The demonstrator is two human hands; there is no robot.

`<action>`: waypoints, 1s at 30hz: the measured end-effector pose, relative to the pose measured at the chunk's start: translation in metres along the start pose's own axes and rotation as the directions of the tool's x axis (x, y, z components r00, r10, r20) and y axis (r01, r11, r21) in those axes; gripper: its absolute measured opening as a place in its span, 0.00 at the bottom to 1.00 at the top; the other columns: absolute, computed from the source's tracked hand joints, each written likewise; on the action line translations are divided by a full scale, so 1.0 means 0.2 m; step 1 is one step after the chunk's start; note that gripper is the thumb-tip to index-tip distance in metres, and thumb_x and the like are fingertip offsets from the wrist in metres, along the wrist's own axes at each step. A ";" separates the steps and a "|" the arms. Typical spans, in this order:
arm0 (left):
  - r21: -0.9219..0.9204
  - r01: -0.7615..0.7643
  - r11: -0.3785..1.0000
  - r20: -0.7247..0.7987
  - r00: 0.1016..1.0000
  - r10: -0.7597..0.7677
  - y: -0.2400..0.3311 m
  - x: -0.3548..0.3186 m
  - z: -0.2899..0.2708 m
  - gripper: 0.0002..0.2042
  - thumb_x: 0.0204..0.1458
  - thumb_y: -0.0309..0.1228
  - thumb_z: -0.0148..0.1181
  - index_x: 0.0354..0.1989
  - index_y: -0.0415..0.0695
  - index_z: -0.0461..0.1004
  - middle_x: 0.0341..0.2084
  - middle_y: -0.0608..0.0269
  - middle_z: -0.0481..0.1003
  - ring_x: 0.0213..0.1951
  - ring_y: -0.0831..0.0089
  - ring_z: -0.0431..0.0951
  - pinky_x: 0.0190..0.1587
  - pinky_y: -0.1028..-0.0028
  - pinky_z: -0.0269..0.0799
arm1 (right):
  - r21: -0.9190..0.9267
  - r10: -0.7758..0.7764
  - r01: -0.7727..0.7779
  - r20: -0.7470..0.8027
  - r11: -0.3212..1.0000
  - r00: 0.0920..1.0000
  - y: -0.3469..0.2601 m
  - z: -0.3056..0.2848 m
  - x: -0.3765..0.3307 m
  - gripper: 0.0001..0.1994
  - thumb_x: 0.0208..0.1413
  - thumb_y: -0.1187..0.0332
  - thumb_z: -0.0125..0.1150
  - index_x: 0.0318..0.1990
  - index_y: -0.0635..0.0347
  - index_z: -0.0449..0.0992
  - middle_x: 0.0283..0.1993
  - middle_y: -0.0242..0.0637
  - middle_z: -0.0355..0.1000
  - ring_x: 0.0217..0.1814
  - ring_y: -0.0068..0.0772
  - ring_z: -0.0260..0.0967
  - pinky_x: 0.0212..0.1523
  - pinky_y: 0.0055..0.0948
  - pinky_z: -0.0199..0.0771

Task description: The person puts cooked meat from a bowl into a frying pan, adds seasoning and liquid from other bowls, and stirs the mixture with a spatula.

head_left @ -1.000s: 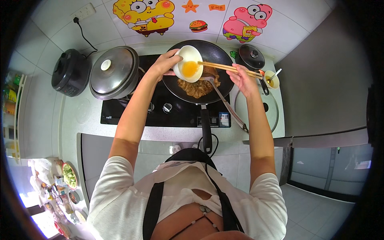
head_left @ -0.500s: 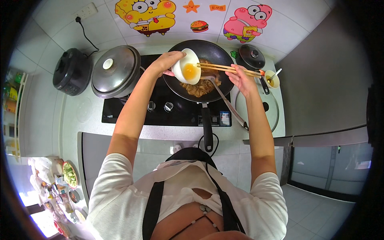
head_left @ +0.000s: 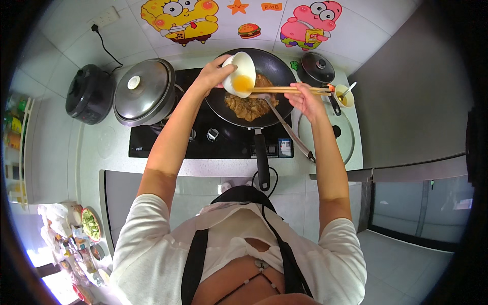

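My left hand [head_left: 214, 75] grips a white bowl [head_left: 245, 65], tipped over the pan toward the right. Orange-yellow liquid, like beaten egg [head_left: 242, 83], has gathered at its lower side. In my right hand [head_left: 306, 99] is a pair of wooden chopsticks [head_left: 277, 90], their tips at the bowl's lower rim. Beneath both, a black frying pan [head_left: 216, 108] sits on the stove and holds browned food [head_left: 246, 108]. A spatula [head_left: 288, 128] rests in the pan, its handle leaning out over the near right rim.
Left of the pan stands a large lidded pot [head_left: 141, 96], with a black rice cooker [head_left: 90, 94] beyond it. To the right are a small lidded pot [head_left: 317, 68], a small bowl with a spoon [head_left: 344, 96] and a glass lid [head_left: 343, 145]. The pan's handle [head_left: 261, 162] juts toward me.
The bowl has tipped further, and its liquid has shifted to the lower rim. The chopstick tips have dropped from the bowl's right side to its lower edge.
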State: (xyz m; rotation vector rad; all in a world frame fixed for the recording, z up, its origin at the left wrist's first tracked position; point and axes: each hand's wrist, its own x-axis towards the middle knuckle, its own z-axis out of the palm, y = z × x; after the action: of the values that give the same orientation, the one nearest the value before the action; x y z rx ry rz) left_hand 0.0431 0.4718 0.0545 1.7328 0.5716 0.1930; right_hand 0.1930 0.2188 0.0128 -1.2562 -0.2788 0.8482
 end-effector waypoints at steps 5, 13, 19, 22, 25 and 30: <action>0.225 -0.157 0.962 -0.096 0.979 0.182 -0.05 0.10 0.07 0.32 0.34 0.46 0.55 0.53 0.48 0.64 0.35 0.50 0.74 0.38 0.63 0.74 0.43 0.71 0.68 | 0.018 -0.132 0.137 -0.172 0.990 0.976 -0.06 -0.04 -0.05 0.12 0.52 0.63 0.53 0.39 0.61 0.69 0.37 0.40 0.72 0.37 0.31 0.73 0.32 0.21 0.74; 0.493 -0.278 0.825 -0.056 0.936 0.348 -0.04 0.07 0.17 0.32 0.33 0.47 0.56 0.53 0.55 0.63 0.39 0.43 0.67 0.45 0.53 0.67 0.50 0.65 0.62 | -0.069 -0.181 0.169 -0.281 0.983 0.942 -0.10 -0.03 -0.12 0.12 0.54 0.63 0.51 0.40 0.62 0.70 0.38 0.40 0.72 0.37 0.30 0.73 0.31 0.20 0.74; 0.565 -0.393 0.725 -0.011 0.875 0.483 -0.02 0.01 0.21 0.31 0.33 0.43 0.57 0.53 0.55 0.63 0.36 0.47 0.68 0.44 0.55 0.66 0.49 0.65 0.63 | -0.132 -0.206 0.172 -0.308 0.976 0.929 -0.11 -0.01 -0.15 0.12 0.54 0.63 0.51 0.40 0.62 0.70 0.39 0.40 0.72 0.38 0.30 0.73 0.32 0.20 0.74; 0.732 -0.380 0.566 -0.043 0.803 0.595 -0.02 -0.02 0.21 0.30 0.33 0.41 0.57 0.52 0.54 0.64 0.37 0.49 0.68 0.44 0.56 0.66 0.49 0.66 0.63 | -0.208 -0.232 0.175 -0.288 0.962 0.929 -0.12 0.04 -0.18 0.12 0.54 0.63 0.50 0.40 0.62 0.70 0.39 0.40 0.72 0.38 0.30 0.73 0.33 0.21 0.74; 0.521 -0.371 0.769 -0.069 0.879 0.471 0.01 -0.03 0.14 0.30 0.33 0.40 0.57 0.52 0.54 0.64 0.39 0.49 0.66 0.44 0.56 0.67 0.49 0.66 0.63 | -0.226 -0.301 0.256 -0.191 0.940 0.934 -0.13 0.09 -0.21 0.12 0.54 0.64 0.51 0.40 0.62 0.69 0.39 0.40 0.71 0.38 0.31 0.73 0.34 0.21 0.73; 0.346 -0.489 0.801 -0.020 0.849 0.527 0.02 -0.09 0.08 0.30 0.34 0.35 0.56 0.54 0.52 0.63 0.40 0.52 0.65 0.44 0.62 0.67 0.48 0.69 0.64 | -0.133 -0.400 0.386 -0.099 0.913 0.911 -0.12 0.12 -0.22 0.12 0.55 0.65 0.50 0.41 0.64 0.69 0.40 0.41 0.70 0.39 0.33 0.72 0.34 0.23 0.74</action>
State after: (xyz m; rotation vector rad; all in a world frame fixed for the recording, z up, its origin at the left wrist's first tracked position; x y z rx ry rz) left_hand 0.0361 0.4492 0.0571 2.1931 0.2061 0.6141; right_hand 0.1575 0.2037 0.0539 -1.2924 -0.4667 0.4092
